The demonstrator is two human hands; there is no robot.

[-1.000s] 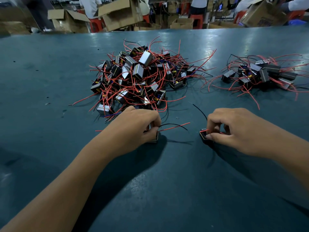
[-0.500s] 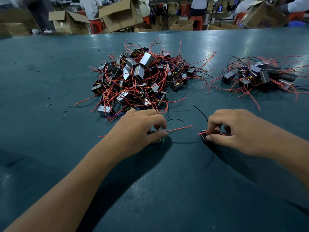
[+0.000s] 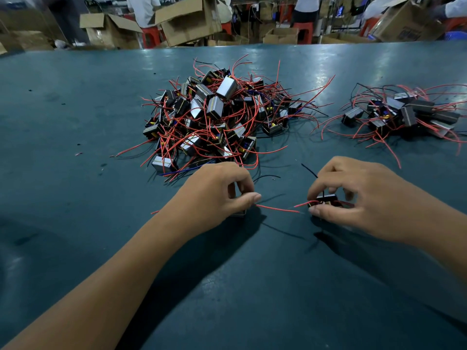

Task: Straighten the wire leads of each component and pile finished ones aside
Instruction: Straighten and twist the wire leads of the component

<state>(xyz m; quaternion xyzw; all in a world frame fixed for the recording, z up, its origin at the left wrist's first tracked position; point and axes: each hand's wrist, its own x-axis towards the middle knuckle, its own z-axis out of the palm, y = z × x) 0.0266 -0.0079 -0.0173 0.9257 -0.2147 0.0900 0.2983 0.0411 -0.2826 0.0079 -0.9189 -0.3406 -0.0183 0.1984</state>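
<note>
My left hand (image 3: 214,193) covers a small boxy component, of which only a grey corner (image 3: 240,213) shows; its thumb and fingers pinch a red lead (image 3: 278,209) that runs right along the table. My right hand (image 3: 358,195) grips a second black component (image 3: 326,199) with short red leads and a thin black wire rising behind it. A large tangled pile of components (image 3: 217,117) with red and black wires lies just beyond my left hand. A smaller pile (image 3: 401,114) sits at the far right.
The work surface is a dark teal table (image 3: 75,173). Beyond its far edge stand cardboard boxes (image 3: 187,18), red stools and other people. A few small wire scraps lie on the left of the table.
My left hand has slid its pinch along the red lead, which now lies lower and straighter toward my right hand. My right hand has tilted its component up, showing more of it.
</note>
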